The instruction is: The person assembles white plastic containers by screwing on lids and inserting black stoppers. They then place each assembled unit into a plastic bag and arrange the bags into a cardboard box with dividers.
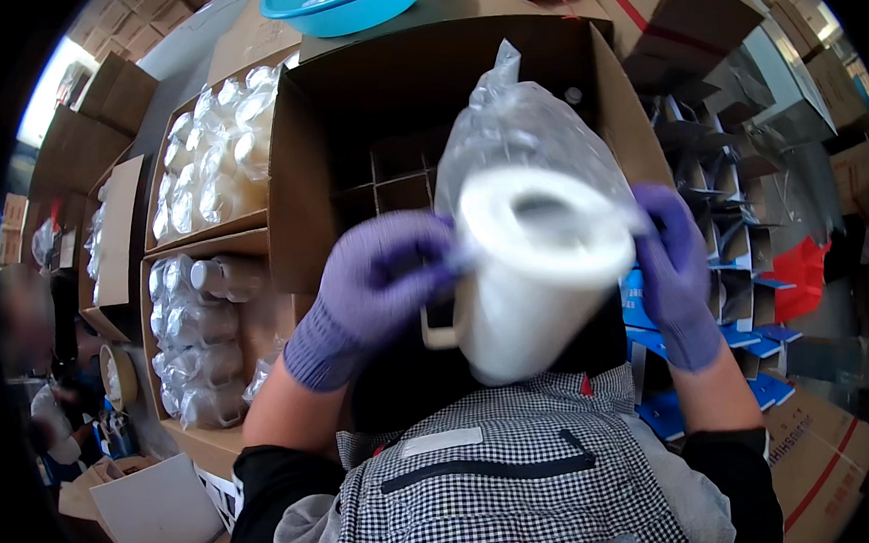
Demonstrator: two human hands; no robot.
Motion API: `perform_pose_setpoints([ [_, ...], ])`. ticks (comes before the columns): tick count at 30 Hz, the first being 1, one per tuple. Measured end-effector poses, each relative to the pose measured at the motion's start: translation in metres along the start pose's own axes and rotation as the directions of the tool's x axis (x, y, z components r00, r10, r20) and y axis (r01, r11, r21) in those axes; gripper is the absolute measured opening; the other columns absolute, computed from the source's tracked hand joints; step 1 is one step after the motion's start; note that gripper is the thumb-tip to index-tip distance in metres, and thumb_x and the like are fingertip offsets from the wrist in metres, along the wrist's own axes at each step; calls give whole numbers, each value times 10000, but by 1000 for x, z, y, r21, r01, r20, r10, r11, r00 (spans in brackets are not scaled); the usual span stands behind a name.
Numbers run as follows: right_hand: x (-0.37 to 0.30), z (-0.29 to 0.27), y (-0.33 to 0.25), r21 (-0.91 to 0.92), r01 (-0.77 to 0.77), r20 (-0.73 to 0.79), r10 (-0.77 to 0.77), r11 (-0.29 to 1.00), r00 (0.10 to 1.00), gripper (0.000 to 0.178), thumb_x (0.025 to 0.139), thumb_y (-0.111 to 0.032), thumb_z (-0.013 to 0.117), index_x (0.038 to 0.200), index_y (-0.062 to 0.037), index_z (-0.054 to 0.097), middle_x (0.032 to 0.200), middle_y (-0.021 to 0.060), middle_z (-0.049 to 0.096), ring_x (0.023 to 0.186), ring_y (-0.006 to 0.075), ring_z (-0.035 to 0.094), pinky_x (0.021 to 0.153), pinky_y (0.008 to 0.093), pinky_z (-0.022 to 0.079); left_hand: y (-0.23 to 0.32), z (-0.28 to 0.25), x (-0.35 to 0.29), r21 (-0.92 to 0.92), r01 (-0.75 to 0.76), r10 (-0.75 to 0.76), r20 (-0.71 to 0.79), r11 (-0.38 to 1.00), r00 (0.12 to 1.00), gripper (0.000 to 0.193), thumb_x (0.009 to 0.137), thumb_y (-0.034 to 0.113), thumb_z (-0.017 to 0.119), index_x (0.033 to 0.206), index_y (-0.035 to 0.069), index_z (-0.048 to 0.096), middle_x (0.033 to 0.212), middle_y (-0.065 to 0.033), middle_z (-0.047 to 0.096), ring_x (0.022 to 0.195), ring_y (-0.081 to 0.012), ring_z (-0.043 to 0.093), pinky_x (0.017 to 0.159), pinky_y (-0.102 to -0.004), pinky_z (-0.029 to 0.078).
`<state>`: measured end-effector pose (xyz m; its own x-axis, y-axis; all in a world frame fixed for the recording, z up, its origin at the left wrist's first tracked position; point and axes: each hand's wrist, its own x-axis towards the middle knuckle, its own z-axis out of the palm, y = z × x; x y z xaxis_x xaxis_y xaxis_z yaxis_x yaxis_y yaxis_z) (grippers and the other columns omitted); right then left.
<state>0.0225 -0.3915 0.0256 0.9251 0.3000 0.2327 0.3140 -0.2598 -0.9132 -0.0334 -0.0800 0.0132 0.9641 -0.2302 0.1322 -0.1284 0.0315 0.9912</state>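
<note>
A white pitcher (530, 316) with a handle on its left side stands tilted in front of my body, its ring-shaped top blurred by motion. A clear plastic bag (526, 134) extends from that top toward the far side, twisted to a point at its end. My left hand (380, 269), in a purple knit glove, pinches the bag's edge left of the pitcher's top. On the other side my gloved right hand (672, 269) has its fingers closed on the bag's right edge. What supports the pitcher from below is hidden.
A large open carton (357, 108) with cardboard dividers lies just beyond my hands. Cartons at left hold several plastic-wrapped jars (219, 184) and clear bottles (197, 333). A blue basin (352, 8) sits at the far side. Folded blue-and-white boxes (723, 246) are stacked at right.
</note>
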Motion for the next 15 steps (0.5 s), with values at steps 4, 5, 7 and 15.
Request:
perform_pose_setpoints([
  [4,-7,30,28,-350,411,18,-432,842,901,132,878,17,625,1007,-8,607,1034,165,598,907,302,636,795,312,511,-29,4,-12,322,-62,167,-308,945,937,171,896,-16,654,1066,-5,647,964,-95,680,914,-147,659,847,-302,565],
  [5,-29,34,28,-396,400,83,-402,827,912,139,859,-11,648,993,-10,611,1083,186,592,961,352,626,811,352,522,-45,7,-34,326,-16,132,-335,945,933,173,867,-16,670,1038,5,655,954,-97,682,900,-173,668,852,-326,560],
  [7,-80,31,35,-497,400,314,-270,770,910,175,834,-86,682,986,-24,622,1165,198,585,1059,404,608,863,429,525,-51,17,-81,576,-100,253,-192,811,948,195,809,6,715,998,33,674,939,-95,681,878,-235,679,864,-374,550],
  [15,-62,-26,-76,-407,303,794,171,862,583,270,863,-201,669,1120,-121,690,1185,111,647,952,245,668,814,364,536,-15,40,-165,524,-212,129,190,825,973,260,710,140,812,952,91,733,915,-98,675,865,-331,665,819,-423,534],
])
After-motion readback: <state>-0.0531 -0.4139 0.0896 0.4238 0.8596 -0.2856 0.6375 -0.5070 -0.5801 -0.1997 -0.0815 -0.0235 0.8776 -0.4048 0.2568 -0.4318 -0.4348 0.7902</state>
